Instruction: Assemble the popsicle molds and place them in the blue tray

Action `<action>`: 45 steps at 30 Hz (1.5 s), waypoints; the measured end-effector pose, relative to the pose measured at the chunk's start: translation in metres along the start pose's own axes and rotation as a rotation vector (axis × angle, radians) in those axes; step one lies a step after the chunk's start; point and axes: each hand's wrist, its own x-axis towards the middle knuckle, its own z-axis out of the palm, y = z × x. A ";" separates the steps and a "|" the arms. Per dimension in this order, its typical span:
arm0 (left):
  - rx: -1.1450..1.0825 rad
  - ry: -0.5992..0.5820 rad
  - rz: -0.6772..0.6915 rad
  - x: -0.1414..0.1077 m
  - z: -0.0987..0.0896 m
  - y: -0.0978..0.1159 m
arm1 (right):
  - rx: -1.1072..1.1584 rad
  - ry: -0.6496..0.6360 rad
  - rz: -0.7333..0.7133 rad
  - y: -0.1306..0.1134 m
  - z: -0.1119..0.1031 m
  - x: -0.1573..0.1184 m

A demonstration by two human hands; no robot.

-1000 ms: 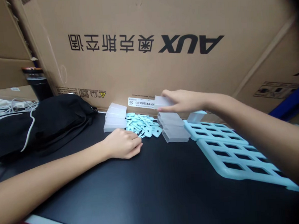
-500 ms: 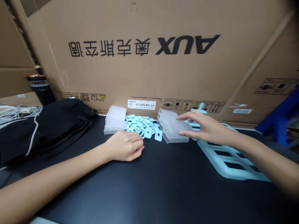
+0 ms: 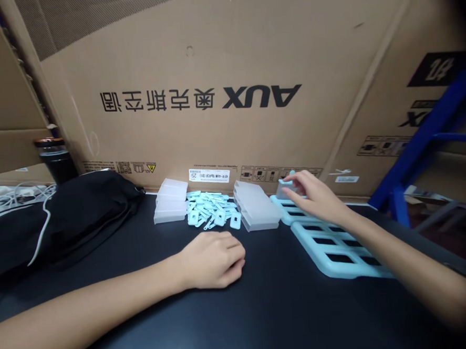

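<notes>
My left hand (image 3: 216, 260) rests on the black table, fingers curled in a loose fist with nothing seen in them. Just behind it lies a pile of small light-blue plastic tags (image 3: 211, 207) with square holes. My right hand (image 3: 313, 193) pinches a small translucent plastic box (image 3: 285, 191) with a light-blue part at its top, at the far end of a light-blue plastic rack (image 3: 320, 251). The rack has rectangular openings, and my right forearm partly covers it. A stack of translucent boxes (image 3: 258, 204) stands left of this hand.
More translucent boxes (image 3: 171, 199) sit left of the pile. A large cardboard box (image 3: 199, 134) walls off the table's back. On the left are a black bag (image 3: 70, 216), white cables (image 3: 42, 223) and a dark cup (image 3: 56, 159). A blue metal frame (image 3: 423, 131) stands at the right.
My right hand has left the translucent stack for the rack's far end, where a translucent box now shows at its fingertips. My left hand has drawn back from the tags. The view has shifted right.
</notes>
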 end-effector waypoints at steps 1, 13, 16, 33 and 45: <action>-0.006 -0.005 0.026 -0.001 -0.001 0.003 | -0.009 0.013 0.116 0.009 0.002 0.000; -0.136 -0.046 0.061 0.002 -0.004 -0.004 | -0.190 -0.386 0.561 0.033 0.027 0.019; -0.147 -0.051 0.054 0.002 -0.003 -0.004 | -0.290 -0.318 0.648 0.031 0.035 0.020; -0.159 -0.046 0.065 0.002 -0.004 -0.004 | -0.343 -0.254 0.624 0.028 0.040 0.018; -0.161 -0.027 0.066 0.001 -0.002 -0.004 | -0.171 -0.064 0.566 0.027 0.032 0.017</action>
